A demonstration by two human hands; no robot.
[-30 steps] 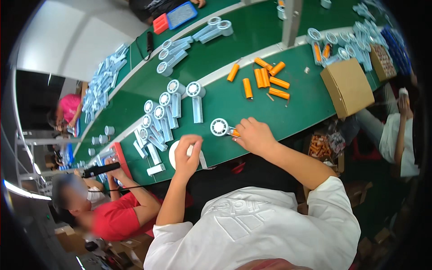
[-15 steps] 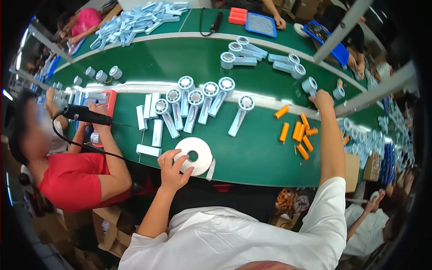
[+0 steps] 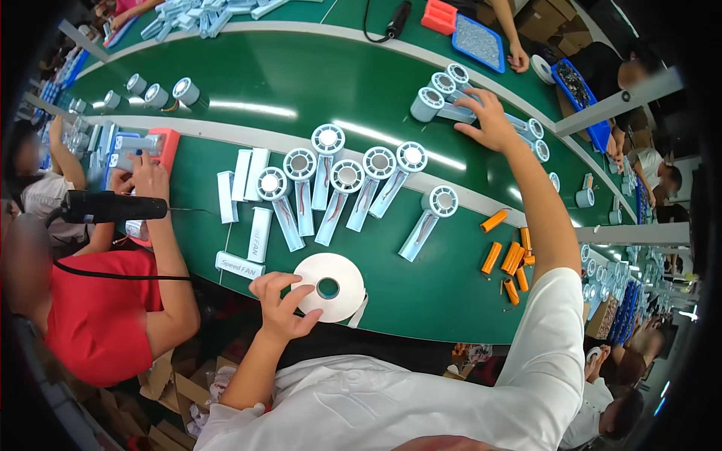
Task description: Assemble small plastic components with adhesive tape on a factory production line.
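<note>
My left hand [image 3: 281,310] is at the left side of a white tape roll [image 3: 347,282] near the table's front edge. Its fingers are spread over the roll's rim without closing on it. A loose tape end hangs from the roll. Reaching far out, my right hand [image 3: 490,124] has its fingers and thumb apart around the handle of a pale blue handheld fan [image 3: 427,104], one of several grouped there on the belt. Whether the fingers touch the handle, I cannot tell. Before me lie several open fan bodies [image 3: 347,177] with wires showing in their handles.
Orange battery cells [image 3: 514,258] lie at the right of the table. Pale blue handle covers [image 3: 239,264] lie left of the tape. At left, a person in red works beside a black electric screwdriver [image 3: 113,206] and a red fixture [image 3: 167,150]. A metal post [image 3: 628,98] stands at right.
My right hand has left a fan at the far right and moved left to the group of fans on the belt. The left hand stays by the tape roll. The view has shifted.
</note>
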